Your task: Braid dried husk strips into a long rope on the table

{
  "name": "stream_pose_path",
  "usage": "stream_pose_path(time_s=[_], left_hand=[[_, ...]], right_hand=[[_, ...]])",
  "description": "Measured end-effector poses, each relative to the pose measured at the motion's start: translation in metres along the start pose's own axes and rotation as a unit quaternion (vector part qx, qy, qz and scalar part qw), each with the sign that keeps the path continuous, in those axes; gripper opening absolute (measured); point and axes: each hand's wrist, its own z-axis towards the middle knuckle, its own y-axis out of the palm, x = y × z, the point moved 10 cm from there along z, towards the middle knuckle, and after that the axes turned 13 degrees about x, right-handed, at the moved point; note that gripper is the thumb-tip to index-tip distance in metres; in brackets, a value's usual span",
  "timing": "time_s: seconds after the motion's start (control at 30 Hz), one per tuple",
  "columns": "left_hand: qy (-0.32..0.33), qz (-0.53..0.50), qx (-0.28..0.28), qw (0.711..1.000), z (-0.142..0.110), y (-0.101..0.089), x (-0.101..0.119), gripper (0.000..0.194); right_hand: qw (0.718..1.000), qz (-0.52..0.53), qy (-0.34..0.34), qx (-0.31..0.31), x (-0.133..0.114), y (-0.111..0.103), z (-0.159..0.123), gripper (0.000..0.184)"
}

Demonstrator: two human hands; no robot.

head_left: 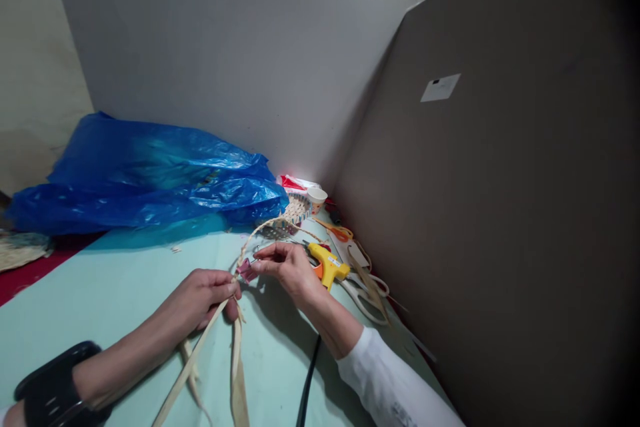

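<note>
A braid of pale plant-fibre strips (253,235) curves up and away from my hands over the table. My left hand (207,295) is closed, pinching the braid at its lower end. Below its fingers loose flat strips (238,373) hang toward me. My right hand (289,271) pinches a small pink piece (245,271), perhaps a clip, against the braid just above my left fingertips. A bit of thin metal shows near the right fingertips; its kind is too small to tell.
Right of my right hand lie a yellow glue gun (330,265), white-handled scissors (363,300) and orange-handled scissors (340,232). Behind are a small woven basket (299,207), a paper cup (317,199) and a blue plastic bag (165,167). Grey partitions (240,47) enclose the table (150,280). A black cable (309,380) runs toward me.
</note>
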Motion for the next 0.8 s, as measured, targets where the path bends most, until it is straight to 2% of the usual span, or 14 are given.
stream_pose_path(time_s=[0.27, 0.43, 0.67, 0.8], left_hand=[[0.010, 0.009, -0.044, 0.999, 0.000, 0.005, -0.003, 0.024], [0.000, 0.005, -0.044, 0.999, 0.002, 0.005, -0.006, 0.026], [-0.008, -0.018, -0.053, 0.998, -0.001, 0.001, -0.005, 0.033], [-0.012, -0.023, -0.054, 0.998, -0.002, 0.000, -0.009, 0.035]], right_hand=[[1.000, -0.030, 0.000, -0.006, 0.004, 0.001, -0.001, 0.029], [0.999, -0.016, 0.002, -0.028, 0.004, 0.006, -0.004, 0.029], [0.991, 0.000, 0.040, -0.129, 0.012, 0.017, -0.008, 0.045], [0.984, -0.041, 0.047, -0.164, 0.018, 0.011, -0.002, 0.058]])
